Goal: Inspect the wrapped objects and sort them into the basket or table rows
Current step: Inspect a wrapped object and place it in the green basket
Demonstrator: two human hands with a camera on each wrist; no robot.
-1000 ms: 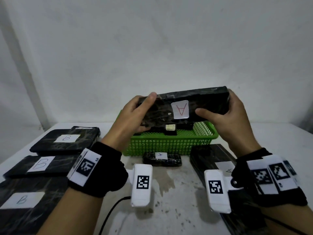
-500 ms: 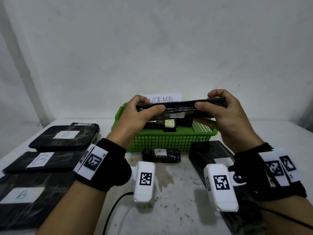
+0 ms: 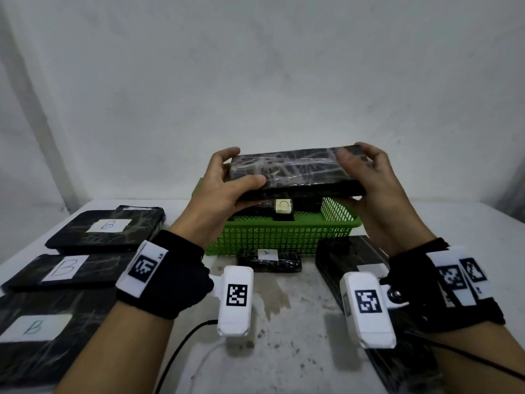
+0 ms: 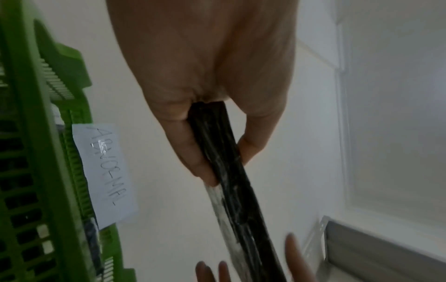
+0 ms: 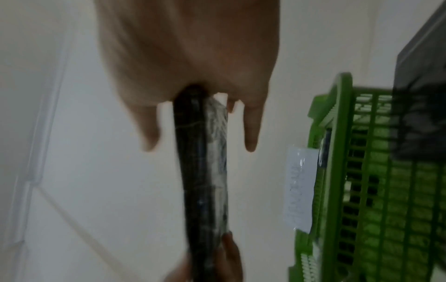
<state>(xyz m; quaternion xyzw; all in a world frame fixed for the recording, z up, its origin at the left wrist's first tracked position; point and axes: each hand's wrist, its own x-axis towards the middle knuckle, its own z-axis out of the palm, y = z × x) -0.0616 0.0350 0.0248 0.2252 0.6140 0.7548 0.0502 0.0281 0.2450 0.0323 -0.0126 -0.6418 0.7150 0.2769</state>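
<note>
A flat black object wrapped in clear film (image 3: 295,173) is held up above the green basket (image 3: 284,237). My left hand (image 3: 227,186) grips its left end, thumb on the near face. My right hand (image 3: 366,177) grips the right end. The unlabelled back faces me. In the left wrist view the wrapped object (image 4: 229,171) shows edge-on, pinched by my left hand (image 4: 207,133). In the right wrist view the object (image 5: 202,171) is edge-on too, held by my right hand (image 5: 193,76). Inside the basket lies a small dark item with a pale label (image 3: 283,207).
Three wrapped slabs labelled B (image 3: 105,228) (image 3: 65,268) (image 3: 34,328) lie in a row at the left. A small wrapped piece labelled A (image 3: 268,258) sits in front of the basket, a larger dark slab (image 3: 352,260) at the right. The basket's back wall carries an ABNORMAL tag (image 4: 106,171).
Both hands have rotated the wrapped object: its A label faced me, then it showed edge-on, and now the unlabelled back faces me. It sits slightly higher.
</note>
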